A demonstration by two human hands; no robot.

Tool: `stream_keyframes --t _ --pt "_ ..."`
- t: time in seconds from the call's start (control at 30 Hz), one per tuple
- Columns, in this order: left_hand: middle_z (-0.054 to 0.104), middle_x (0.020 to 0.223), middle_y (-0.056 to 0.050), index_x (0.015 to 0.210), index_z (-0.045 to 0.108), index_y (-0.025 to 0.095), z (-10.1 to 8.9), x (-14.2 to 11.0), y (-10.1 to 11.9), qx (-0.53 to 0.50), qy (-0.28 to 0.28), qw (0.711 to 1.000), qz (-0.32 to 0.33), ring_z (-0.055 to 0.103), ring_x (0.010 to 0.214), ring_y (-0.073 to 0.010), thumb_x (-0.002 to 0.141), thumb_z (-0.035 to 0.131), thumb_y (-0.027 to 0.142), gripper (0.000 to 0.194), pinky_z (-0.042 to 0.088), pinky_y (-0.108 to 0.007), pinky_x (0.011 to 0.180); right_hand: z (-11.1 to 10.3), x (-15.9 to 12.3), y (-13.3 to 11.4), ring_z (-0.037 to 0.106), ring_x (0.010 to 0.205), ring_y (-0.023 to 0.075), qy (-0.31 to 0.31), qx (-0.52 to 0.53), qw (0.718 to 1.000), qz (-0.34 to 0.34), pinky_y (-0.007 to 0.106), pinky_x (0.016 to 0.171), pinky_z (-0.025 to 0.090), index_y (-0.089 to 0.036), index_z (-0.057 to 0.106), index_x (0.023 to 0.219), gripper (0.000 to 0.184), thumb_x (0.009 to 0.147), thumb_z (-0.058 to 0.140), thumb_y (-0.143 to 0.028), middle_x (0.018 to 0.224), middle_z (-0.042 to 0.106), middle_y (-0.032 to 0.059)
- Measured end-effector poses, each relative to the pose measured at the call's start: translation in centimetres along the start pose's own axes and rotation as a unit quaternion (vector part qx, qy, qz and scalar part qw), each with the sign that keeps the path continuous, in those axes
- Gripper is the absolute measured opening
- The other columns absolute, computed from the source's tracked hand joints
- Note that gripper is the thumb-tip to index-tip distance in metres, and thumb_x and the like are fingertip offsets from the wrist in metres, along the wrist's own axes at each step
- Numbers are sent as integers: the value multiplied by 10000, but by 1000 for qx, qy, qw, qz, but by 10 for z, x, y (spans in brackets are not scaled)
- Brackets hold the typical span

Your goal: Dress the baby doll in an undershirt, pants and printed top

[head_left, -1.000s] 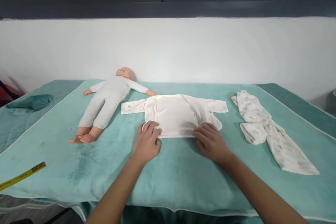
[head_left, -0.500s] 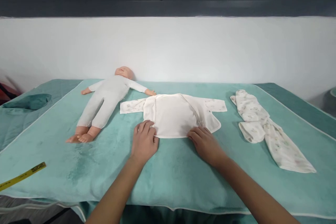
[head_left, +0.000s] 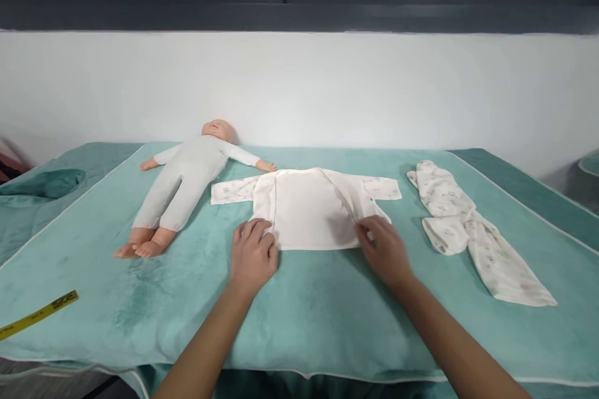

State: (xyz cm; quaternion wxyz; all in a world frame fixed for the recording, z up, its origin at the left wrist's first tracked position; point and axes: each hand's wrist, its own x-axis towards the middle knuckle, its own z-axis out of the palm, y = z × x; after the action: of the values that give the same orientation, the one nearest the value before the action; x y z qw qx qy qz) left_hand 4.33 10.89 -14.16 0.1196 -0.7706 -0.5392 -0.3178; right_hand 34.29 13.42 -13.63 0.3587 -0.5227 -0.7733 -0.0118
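Observation:
A white baby shirt (head_left: 311, 215) lies spread with its front open on the teal bed cover, its patterned sleeves stretched out to both sides. At its lower left corner, my left hand (head_left: 254, 255) has its fingers curled closed over the fabric. My right hand (head_left: 384, 249) is closed at the right front panel, with thumb and fingertips together on the cloth; the panel's lower corner is hidden behind it. To the left, a baby doll (head_left: 187, 181) in a white suit lies on its back, one hand close to the shirt's left sleeve.
Patterned baby trousers (head_left: 486, 243) lie at the right, one leg folded. A yellow strip with dark print (head_left: 40, 315) is on the cover (head_left: 318, 318) at the lower left. Behind the bed stand a white wall (head_left: 299, 87) and a dark window frame (head_left: 299, 12).
My right hand has moved right along the shirt from its bottom edge to the right front panel. My left hand stays at the lower left corner. The view has shifted slightly.

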Motion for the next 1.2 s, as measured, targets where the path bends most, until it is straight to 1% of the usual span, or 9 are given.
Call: stream_keyframes --t 0.1,0.2,0.33,0.5,0.63,0.77,0.9,1.03,1.2 --pt "701 994 -49 733 608 183 0 1 1 0 14 1000 -16 603 1010 -237 812 532 118 127 362 -449 988 -6 6 32 562 967 250 55 -85 983 156 357 850 414 -161 616 982 258 916 502 -383 1007 633 114" --pt "700 921 -47 809 632 185 3 0 0 4 24 999 -46 610 932 -228 860 524 164 121 379 -432 956 -11 12 50 576 929 253 -8 -110 958 265 344 776 407 -153 618 1054 360 882 525 -455 1004 642 108" --pt "684 1026 -87 896 655 176 7 0 -5 16 41 988 -146 592 981 -267 910 501 243 169 419 -407 852 -13 15 49 582 823 199 -73 -82 948 298 281 659 359 -189 619 1091 348 868 518 -436 926 659 38" --pt "655 1075 -127 1006 645 156 7 3 -12 -20 61 960 -272 593 1026 -277 948 426 295 266 435 -415 878 -14 10 46 558 704 168 -29 -61 945 320 271 627 347 -186 645 1064 323 822 524 -362 790 635 16" --pt "676 1020 -123 1016 639 158 5 5 -14 -23 38 934 -354 608 997 -294 950 387 311 303 430 -432 872 -11 5 48 576 762 197 36 -92 957 273 304 675 405 -168 664 1015 297 804 516 -317 854 635 56" --pt "694 1045 -125 1077 624 161 4 6 -17 -66 32 912 -403 627 987 -278 948 357 324 338 434 -383 835 -6 2 46 570 1023 261 94 -158 976 120 383 887 441 -155 666 1029 278 841 496 -268 1110 641 121" --pt "710 936 -117 1093 616 181 0 8 -20 -100 9 890 -445 643 854 -271 936 373 409 369 412 -336 703 -3 1 43 568 1112 242 44 -130 990 -6 393 976 434 -173 659 1093 281 905 461 -235 1191 651 91" --pt "701 876 -101 1006 618 192 -12 17 -28 -169 -25 869 -465 624 785 -253 926 373 456 369 390 -317 664 0 3 44 605 1095 231 -32 -72 997 -6 397 979 456 -182 668 1117 302 947 438 -278 1170 673 84" --pt "643 651 -8 939 601 168 -27 37 -34 -330 -101 788 -510 512 488 -158 873 488 423 287 370 -287 579 0 4 48 618 1096 230 -47 -44 998 30 401 993 460 -194 688 1091 303 948 442 -297 1175 676 79"
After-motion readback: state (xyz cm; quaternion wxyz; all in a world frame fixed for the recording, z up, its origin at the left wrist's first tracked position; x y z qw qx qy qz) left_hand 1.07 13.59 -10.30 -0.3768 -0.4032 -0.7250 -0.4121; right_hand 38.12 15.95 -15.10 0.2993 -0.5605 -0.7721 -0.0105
